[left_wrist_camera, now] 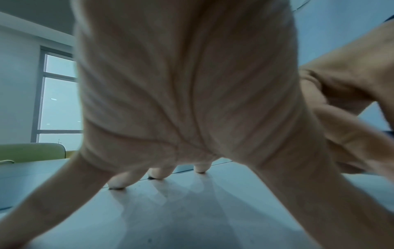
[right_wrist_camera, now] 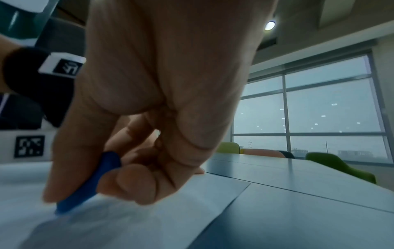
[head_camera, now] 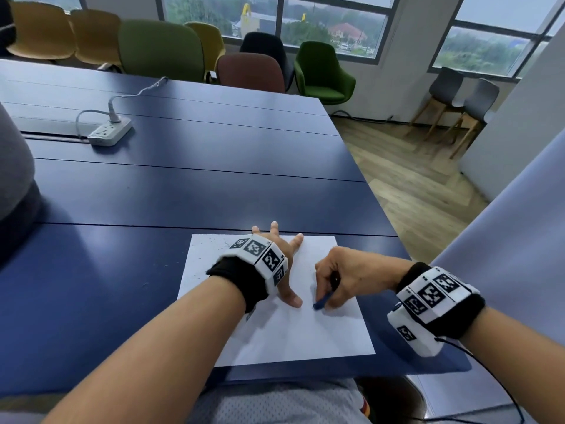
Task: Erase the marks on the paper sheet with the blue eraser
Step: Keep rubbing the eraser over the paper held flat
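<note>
A white paper sheet [head_camera: 284, 332] lies on the blue table [head_camera: 153, 194] near its front edge. My left hand [head_camera: 286, 267] lies spread on the sheet's upper middle, fingers straight, fingertips [left_wrist_camera: 158, 173] pressing down. My right hand [head_camera: 342, 280] pinches the blue eraser [head_camera: 321, 302] between thumb and curled fingers. The eraser's [right_wrist_camera: 85, 187] lower tip touches the paper [right_wrist_camera: 127, 224] just right of the left thumb. Small dark crumbs speckle the sheet's upper left corner [head_camera: 211, 243]. No clear marks show elsewhere on the paper.
A white power strip [head_camera: 108, 133] with a cable lies far back left on the table. A grey-clad person's arm [head_camera: 15, 166] rests at the left edge. Coloured chairs [head_camera: 321, 71] stand beyond the table. The table's right edge drops to wooden floor [head_camera: 412, 185].
</note>
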`<state>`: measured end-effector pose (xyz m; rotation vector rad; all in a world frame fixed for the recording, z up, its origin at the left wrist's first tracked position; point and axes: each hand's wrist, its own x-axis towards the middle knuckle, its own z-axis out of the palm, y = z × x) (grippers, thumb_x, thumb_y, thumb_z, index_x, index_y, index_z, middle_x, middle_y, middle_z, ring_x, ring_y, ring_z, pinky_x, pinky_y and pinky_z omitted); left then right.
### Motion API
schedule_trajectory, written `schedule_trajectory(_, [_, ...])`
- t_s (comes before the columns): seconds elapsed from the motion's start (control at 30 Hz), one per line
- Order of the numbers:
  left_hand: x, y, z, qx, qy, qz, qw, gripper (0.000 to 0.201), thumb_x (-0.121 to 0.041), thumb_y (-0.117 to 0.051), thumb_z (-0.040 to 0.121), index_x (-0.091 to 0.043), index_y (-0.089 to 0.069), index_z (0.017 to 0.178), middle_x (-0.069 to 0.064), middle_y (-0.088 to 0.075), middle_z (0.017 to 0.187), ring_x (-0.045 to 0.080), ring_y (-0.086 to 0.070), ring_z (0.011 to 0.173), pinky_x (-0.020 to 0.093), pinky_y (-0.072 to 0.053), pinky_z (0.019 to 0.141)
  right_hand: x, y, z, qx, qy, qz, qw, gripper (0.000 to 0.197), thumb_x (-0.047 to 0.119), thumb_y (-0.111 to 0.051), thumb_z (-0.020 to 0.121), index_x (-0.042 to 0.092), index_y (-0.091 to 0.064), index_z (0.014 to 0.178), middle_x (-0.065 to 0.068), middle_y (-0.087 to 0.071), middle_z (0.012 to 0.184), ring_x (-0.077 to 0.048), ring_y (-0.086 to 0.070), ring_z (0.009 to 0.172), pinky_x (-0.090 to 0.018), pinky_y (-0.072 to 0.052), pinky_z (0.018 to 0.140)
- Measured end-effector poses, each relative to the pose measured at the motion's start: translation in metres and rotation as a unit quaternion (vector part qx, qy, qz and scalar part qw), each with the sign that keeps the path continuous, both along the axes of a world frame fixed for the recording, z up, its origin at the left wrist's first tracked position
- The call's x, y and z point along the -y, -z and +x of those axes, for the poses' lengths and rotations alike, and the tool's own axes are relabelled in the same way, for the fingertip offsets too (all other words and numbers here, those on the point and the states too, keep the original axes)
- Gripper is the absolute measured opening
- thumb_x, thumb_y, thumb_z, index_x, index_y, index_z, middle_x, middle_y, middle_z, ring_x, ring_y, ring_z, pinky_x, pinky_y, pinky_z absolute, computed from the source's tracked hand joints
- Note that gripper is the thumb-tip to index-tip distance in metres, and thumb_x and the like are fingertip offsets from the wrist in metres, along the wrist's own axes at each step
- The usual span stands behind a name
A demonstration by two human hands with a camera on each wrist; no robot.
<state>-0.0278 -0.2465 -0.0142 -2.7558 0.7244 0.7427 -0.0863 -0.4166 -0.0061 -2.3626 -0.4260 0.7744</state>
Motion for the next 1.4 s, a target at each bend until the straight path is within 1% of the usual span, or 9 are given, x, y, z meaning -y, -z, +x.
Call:
schedule_trajectory(0.1, [0.000, 0.002, 0.001, 0.002, 0.000, -0.002, 1.000, 0.143, -0.075, -0.079, 0.053, -0.039, 0.016, 0.153, 0.017, 0.017, 0.162, 0.055, 0.000, 0.144, 0.063, -0.029, 0.110, -0.001, 0.003, 0.006, 0.041, 0.041, 0.014, 0.998, 0.007, 0.014, -0.081, 0.075, 0.014, -0.075, 0.078, -0.008, -0.074, 0.082, -0.011, -0.057, 0.064, -0.026, -0.047, 0.062])
schedule_trajectory(0.2, [0.000, 0.002, 0.001, 0.002, 0.000, -0.003, 1.000, 0.143, -0.075, -0.079, 0.053, -0.040, 0.016, 0.153, 0.016, 0.017, 0.162, 0.055, 0.000, 0.144, 0.063, -0.029, 0.109, 0.000, 0.008, 0.004, 0.083, 0.082, 0.048, 0.992, 0.011, 0.009, -0.081, 0.075, 0.015, -0.072, 0.075, -0.003, -0.071, 0.078, -0.010, -0.060, 0.063, -0.020, -0.047, 0.060])
schedule_trajectory(0.4, [0.000, -0.001, 0.001, -0.007, -0.001, -0.005, 1.000, 0.143, -0.074, -0.080, 0.053, -0.040, 0.016, 0.153, 0.016, 0.018, 0.162, 0.054, 0.001, 0.144, 0.064, -0.027, 0.111, 0.000, 0.000, -0.009, 0.000, -0.004, 0.006, 1.000, 0.008, 0.012, -0.080, 0.076, 0.014, -0.075, 0.081, -0.002, -0.076, 0.088, -0.023, -0.068, 0.076, -0.036, -0.055, 0.075])
schedule_trajectory(0.6, [-0.001, -0.001, 0.001, -0.006, -0.003, -0.003, 1.000, 0.144, -0.074, -0.080, 0.053, -0.040, 0.017, 0.153, 0.015, 0.019, 0.162, 0.054, 0.002, 0.145, 0.064, -0.026, 0.111, -0.003, 0.009, -0.012, 0.131, 0.041, 0.027, 0.990, 0.010, 0.004, -0.080, 0.074, 0.007, -0.070, 0.072, 0.008, -0.058, 0.075, -0.002, -0.054, 0.062, -0.014, -0.043, 0.061])
schedule_trajectory(0.73, [0.000, -0.002, 0.000, -0.004, 0.001, 0.000, 1.000, 0.144, -0.076, -0.079, 0.052, -0.039, 0.016, 0.153, 0.016, 0.018, 0.162, 0.054, 0.000, 0.145, 0.063, -0.028, 0.111, -0.006, 0.001, -0.028, 0.071, -0.039, -0.015, 0.997, 0.008, 0.003, -0.080, 0.073, 0.009, -0.076, 0.076, 0.011, -0.054, 0.074, -0.003, -0.053, 0.063, -0.013, -0.041, 0.060])
schedule_trajectory(0.9, [-0.001, -0.002, 0.001, -0.006, -0.002, -0.001, 1.000, 0.144, -0.076, -0.079, 0.053, -0.040, 0.018, 0.153, 0.015, 0.019, 0.162, 0.054, 0.002, 0.145, 0.062, -0.027, 0.111, -0.005, 0.006, -0.010, 0.155, 0.051, 0.025, 0.986, 0.010, 0.003, -0.079, 0.072, 0.009, -0.071, 0.072, 0.008, -0.058, 0.074, -0.003, -0.054, 0.061, -0.014, -0.042, 0.061])
schedule_trajectory(1.13, [0.000, -0.003, -0.001, 0.000, 0.004, 0.005, 1.000, 0.144, -0.075, -0.079, 0.053, -0.038, 0.017, 0.153, 0.018, 0.017, 0.162, 0.055, -0.001, 0.144, 0.062, -0.028, 0.110, 0.006, 0.000, -0.016, -0.016, 0.000, 0.007, 1.000, 0.011, 0.005, -0.079, 0.075, 0.012, -0.077, 0.083, 0.009, -0.069, 0.077, -0.003, -0.057, 0.066, -0.016, -0.045, 0.063])
schedule_trajectory(1.23, [0.000, -0.003, -0.001, 0.001, 0.003, 0.005, 1.000, 0.143, -0.075, -0.079, 0.054, -0.038, 0.017, 0.154, 0.017, 0.017, 0.162, 0.055, -0.001, 0.144, 0.062, -0.027, 0.110, 0.010, 0.007, 0.007, 0.060, 0.079, 0.015, 0.995, 0.007, 0.008, -0.080, 0.075, 0.011, -0.074, 0.077, -0.008, -0.072, 0.074, -0.007, -0.057, 0.061, -0.023, -0.046, 0.060])
schedule_trajectory(1.4, [0.001, -0.005, -0.001, -0.008, -0.001, 0.011, 1.000, 0.142, -0.075, -0.079, 0.055, -0.040, 0.018, 0.153, 0.016, 0.019, 0.162, 0.054, 0.002, 0.144, 0.063, -0.027, 0.110, 0.017, 0.011, 0.036, 0.202, 0.139, -0.019, 0.969, 0.015, 0.010, -0.081, 0.075, 0.014, -0.068, 0.070, 0.005, -0.063, 0.071, 0.003, -0.054, 0.056, -0.012, -0.042, 0.056])
